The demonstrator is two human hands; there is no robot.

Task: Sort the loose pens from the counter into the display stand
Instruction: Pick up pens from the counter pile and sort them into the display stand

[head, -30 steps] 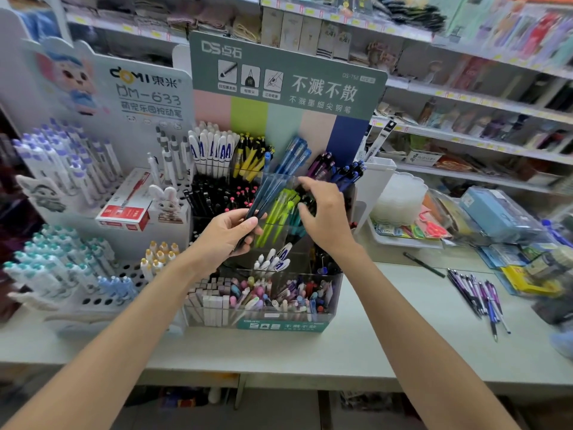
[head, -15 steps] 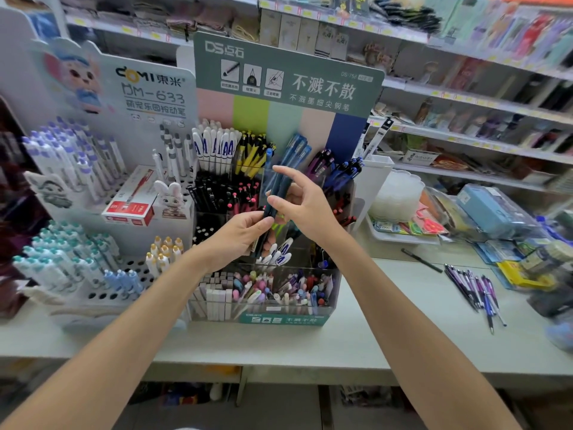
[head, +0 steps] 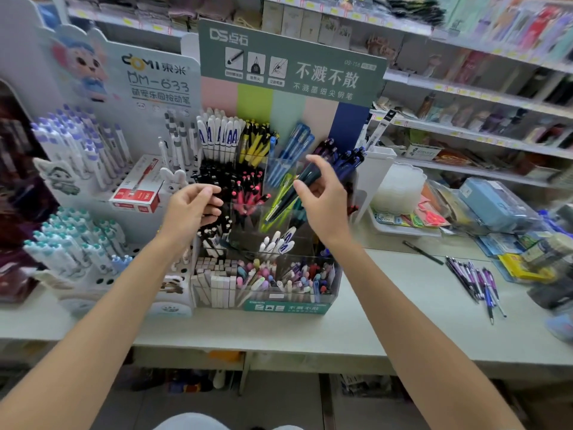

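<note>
Desk (head: 279, 333): pale; purple loose pens (head: 474, 280) laid right of clear plastic display stand (head: 285, 307).
Room: stocked shop shelves (head: 465, 88) behind.
Right grip (head: 325, 200): dark teal pen (head: 307, 176) pinched.
Left grip (head: 192, 207): cannot be told.

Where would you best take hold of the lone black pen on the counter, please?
Pinch the black pen at mid-barrel from above, across its width: it lies flat and slanted on the counter, apart from the purple pens, so both long sides are free.
</note>
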